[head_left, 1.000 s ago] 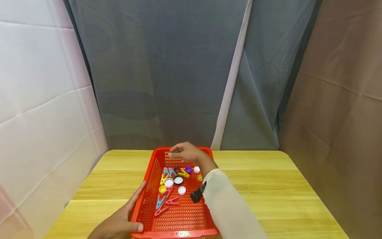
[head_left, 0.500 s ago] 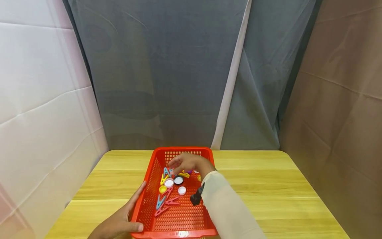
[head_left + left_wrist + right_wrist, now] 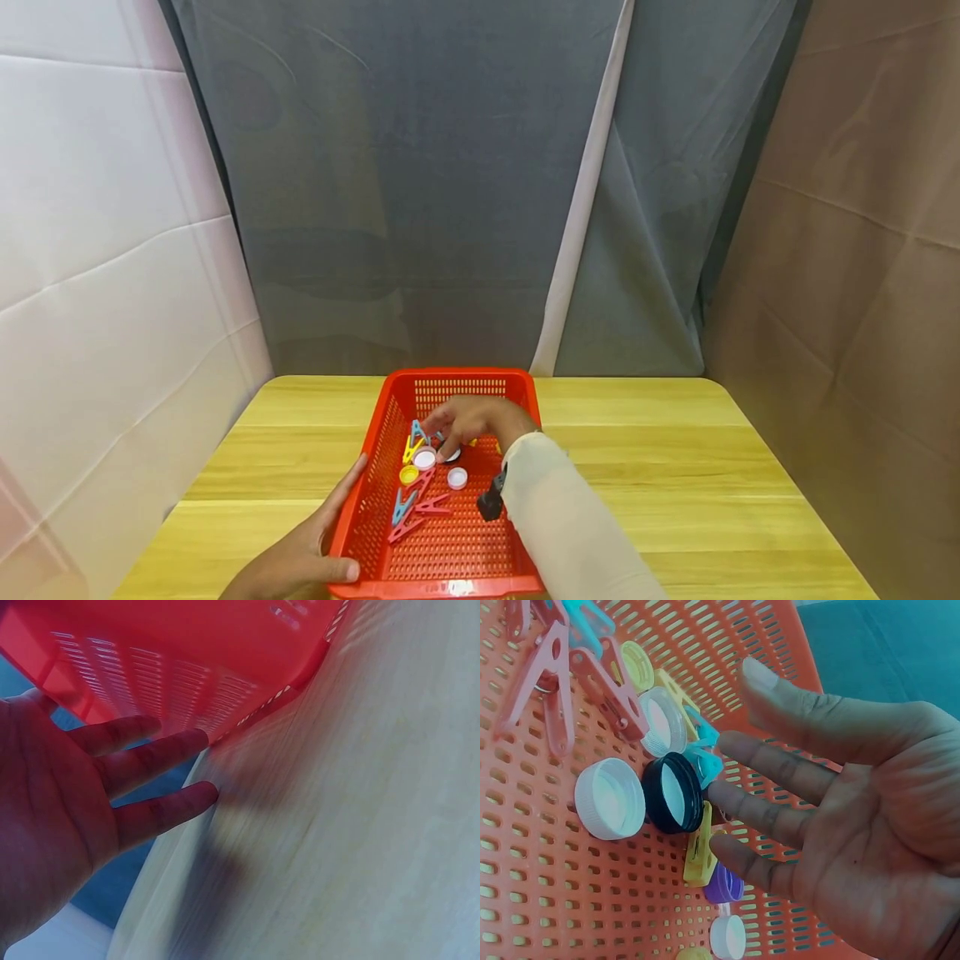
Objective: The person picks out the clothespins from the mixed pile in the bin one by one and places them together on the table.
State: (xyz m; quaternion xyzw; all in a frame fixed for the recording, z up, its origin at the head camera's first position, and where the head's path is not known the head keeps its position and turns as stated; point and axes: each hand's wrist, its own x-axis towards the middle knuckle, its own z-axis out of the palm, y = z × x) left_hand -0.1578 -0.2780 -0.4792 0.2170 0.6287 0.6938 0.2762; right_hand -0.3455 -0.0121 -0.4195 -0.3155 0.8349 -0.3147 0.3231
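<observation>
In the head view, the red basket (image 3: 405,590) stands on the table (image 3: 675,467) with clips (image 3: 432,505) and lids (image 3: 457,478) inside. The left hand (image 3: 296,550) rests against its left side, thumb at the near corner, as a second ago. The right hand (image 3: 476,419) has come down from above the far end to the lids and clips; I judge this a reach, with nothing picked up yet

In the left wrist view, the left hand's fingers are straight and uncurled beside the basket

In the right wrist view, the right hand is spread, thumb apart, holding nothing, its fingertips near the black lid (image 3: 673,793), a blue clip (image 3: 705,763) and a yellow clip (image 3: 700,847); whether any touches is hard to tell
</observation>
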